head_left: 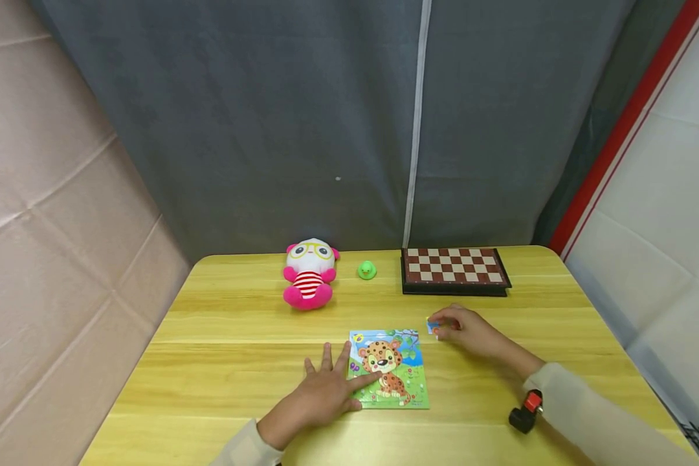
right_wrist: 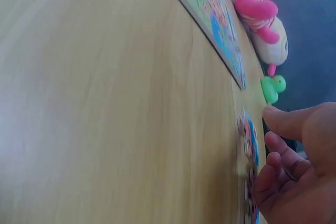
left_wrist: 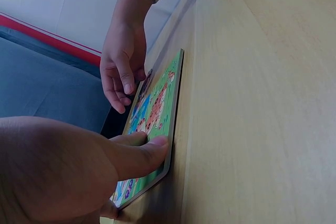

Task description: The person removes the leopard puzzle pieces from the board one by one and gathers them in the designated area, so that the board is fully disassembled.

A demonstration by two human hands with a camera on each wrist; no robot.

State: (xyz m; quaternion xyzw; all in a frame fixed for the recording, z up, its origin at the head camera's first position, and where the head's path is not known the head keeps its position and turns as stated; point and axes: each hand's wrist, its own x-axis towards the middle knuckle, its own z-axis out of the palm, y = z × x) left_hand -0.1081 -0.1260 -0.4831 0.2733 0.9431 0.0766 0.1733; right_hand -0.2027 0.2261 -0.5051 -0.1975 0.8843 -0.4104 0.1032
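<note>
A square jigsaw puzzle (head_left: pixel 415 387) with a leopard cub picture lies flat on the table. My left hand (head_left: pixel 320 395) rests along its left side, fingers spread, one finger reaching across the picture. In the left wrist view the thumb (left_wrist: pixel 157 148) presses near the puzzle's edge. To the right of the puzzle, my right hand (head_left: pixel 472 333) hovers low over a small blue puzzle piece (head_left: pixel 432 328). From the right wrist, its thumb stands apart from the loosely bent fingers. Below that hand are a blue-and-red piece (right_wrist: pixel 249 135) and another piece (right_wrist: pixel 252 200), partly hidden by the fingers.
A pink-and-white plush toy (head_left: pixel 309 275) sits at the back of the wooden table (head_left: pixel 221 362), beside a green rubber duck (head_left: pixel 367 270). A brown-and-white chessboard (head_left: pixel 454 266) lies at the back right. Behind the table hangs a grey curtain (head_left: pixel 268 129).
</note>
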